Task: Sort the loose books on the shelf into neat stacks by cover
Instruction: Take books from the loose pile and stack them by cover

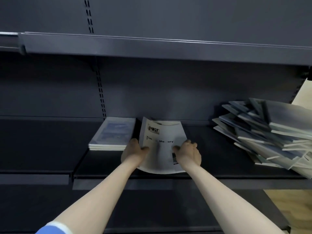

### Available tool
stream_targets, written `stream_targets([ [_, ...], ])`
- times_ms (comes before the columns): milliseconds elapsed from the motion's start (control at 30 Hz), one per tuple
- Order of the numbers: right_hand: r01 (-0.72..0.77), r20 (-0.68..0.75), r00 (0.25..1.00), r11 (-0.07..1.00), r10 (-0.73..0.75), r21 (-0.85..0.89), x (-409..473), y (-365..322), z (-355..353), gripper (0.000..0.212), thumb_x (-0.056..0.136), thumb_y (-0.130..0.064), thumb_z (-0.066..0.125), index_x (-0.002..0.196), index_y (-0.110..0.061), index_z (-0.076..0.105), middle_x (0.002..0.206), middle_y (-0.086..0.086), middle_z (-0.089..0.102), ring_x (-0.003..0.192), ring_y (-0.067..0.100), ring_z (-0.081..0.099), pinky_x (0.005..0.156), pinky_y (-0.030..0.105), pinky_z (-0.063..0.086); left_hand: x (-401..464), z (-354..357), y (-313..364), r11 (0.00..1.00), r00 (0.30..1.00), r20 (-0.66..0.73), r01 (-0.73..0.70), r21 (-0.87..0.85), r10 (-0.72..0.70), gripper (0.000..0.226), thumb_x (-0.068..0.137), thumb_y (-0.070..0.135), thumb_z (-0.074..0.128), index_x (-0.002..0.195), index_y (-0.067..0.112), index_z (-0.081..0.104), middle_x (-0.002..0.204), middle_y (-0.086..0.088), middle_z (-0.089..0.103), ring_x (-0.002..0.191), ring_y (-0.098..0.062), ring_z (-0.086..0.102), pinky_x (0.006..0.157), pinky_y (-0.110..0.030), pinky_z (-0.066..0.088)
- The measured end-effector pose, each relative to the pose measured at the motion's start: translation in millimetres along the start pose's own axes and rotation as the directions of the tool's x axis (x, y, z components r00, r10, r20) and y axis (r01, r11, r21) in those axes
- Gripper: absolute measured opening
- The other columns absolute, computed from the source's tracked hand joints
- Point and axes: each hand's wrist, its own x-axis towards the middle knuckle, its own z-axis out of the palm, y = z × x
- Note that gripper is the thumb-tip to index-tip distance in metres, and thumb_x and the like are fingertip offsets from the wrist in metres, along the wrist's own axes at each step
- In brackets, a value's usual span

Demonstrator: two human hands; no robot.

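White book (162, 146) reads "Tim… Me…ory", both hands gripping.

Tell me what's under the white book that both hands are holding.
Dark shelf shows around the white book, gripped by the left hand and right hand. Whatever lies directly beneath is covered.

A dark grey metal shelving unit (152, 92) fills nearly the whole view. Its flat back panel (168, 95) carries vertical slotted rails (101, 92) that run up behind the shelves. An upper shelf (152, 46) crosses the top, its front edge catching a thin line of pale light. Below it a lower shelf (50, 146) lies in deep shadow, with a further one (152, 208) under that. At the right edge, past the unit's end, a light wooden floor (293, 206) shows, brightly lit.
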Motion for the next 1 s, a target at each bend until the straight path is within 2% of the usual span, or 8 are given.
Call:
stream_targets([
  [167,0.024,-0.015,1.0,0.996,-0.026,-0.082,4.3,-2.5,7.2,0.061,0.097,-0.049,0.041,0.136,-0.002,0.036,0.128,0.014,0.047,0.109,0.027,0.058,0.07,0.028,0.039,6.0,5.7,-9.3,0.993,1.0,-0.024,0.022,0.12,-0.019,0.034,0.092,0.039,0.051,0.109,0.01,0.05,0.106,-0.006,0.06,0.088,-0.023,0.058,0.07,-0.032,0.046],
  [300,0.026,0.01,1.0,0.99,-0.025,-0.141,12.0,-4.7,10.2,0.064,0.097,-0.052,0.038,0.135,0.0,0.038,0.125,0.014,0.047,0.108,0.026,0.058,0.069,0.029,0.042,12.1,11.1,-13.6,0.984,0.999,-0.033,0.048,0.169,-0.043,0.04,0.09,0.044,0.049,0.107,0.008,0.052,0.113,-0.013,0.057,0.101,-0.031,0.058,0.077,-0.036,0.048],
  [400,0.035,0.018,0.999,0.982,-0.032,-0.185,17.0,-4.4,11.2,0.063,0.098,-0.05,0.038,0.135,0.0,0.04,0.126,0.014,0.046,0.112,0.026,0.054,0.077,0.031,0.047,13.9,12.4,-13.3,0.977,0.998,-0.037,0.05,0.205,-0.043,0.045,0.092,0.044,0.048,0.115,0.005,0.051,0.121,-0.015,0.052,0.111,-0.032,0.053,0.083,-0.036,0.045],
  [567,0.061,0.022,0.998,0.973,-0.058,-0.221,22.3,-1.1,8.1,0.064,0.098,-0.053,0.035,0.134,0.0,0.042,0.13,0.014,0.045,0.119,0.027,0.047,0.084,0.032,0.045,17.0,19.2,-12.5,0.976,0.998,-0.048,0.048,0.21,-0.038,0.043,0.093,0.044,0.045,0.108,0.004,0.052,0.116,-0.016,0.055,0.109,-0.033,0.054,0.082,-0.038,0.047],
  [733,0.071,-0.027,0.996,0.929,-0.086,-0.364,30.5,6.6,9.2,0.072,0.095,-0.062,0.025,0.129,-0.004,0.052,0.128,0.012,0.043,0.119,0.026,0.043,0.097,0.034,0.037,17.3,29.0,-3.8,0.962,0.996,-0.075,0.061,0.265,-0.042,0.047,0.095,0.044,0.042,0.115,0.003,0.05,0.124,-0.018,0.05,0.117,-0.035,0.048,0.086,-0.039,0.044],
  [867,0.09,-0.009,0.995,0.944,-0.098,-0.318,37.7,9.4,11.8,0.072,0.096,-0.06,0.025,0.131,-0.002,0.049,0.131,0.013,0.044,0.121,0.026,0.042,0.098,0.034,0.037,18.6,33.1,2.8,0.949,0.995,-0.087,0.064,0.309,-0.039,0.048,0.098,0.042,0.037,0.123,0.002,0.048,0.131,-0.019,0.043,0.124,-0.035,0.04,0.094,-0.041,0.04],
  [1000,0.102,0.002,0.995,0.963,-0.104,-0.251,44.6,7.8,13.5,0.071,0.097,-0.057,0.027,0.129,0.002,0.048,0.13,0.015,0.043,0.12,0.027,0.042,0.098,0.034,0.038,24.3,34.8,5.4,0.94,0.996,-0.086,0.049,0.337,-0.021,0.048,0.099,0.039,0.034,0.125,0.001,0.048,0.134,-0.019,0.04,0.128,-0.034,0.037,0.096,-0.041,0.04],
])
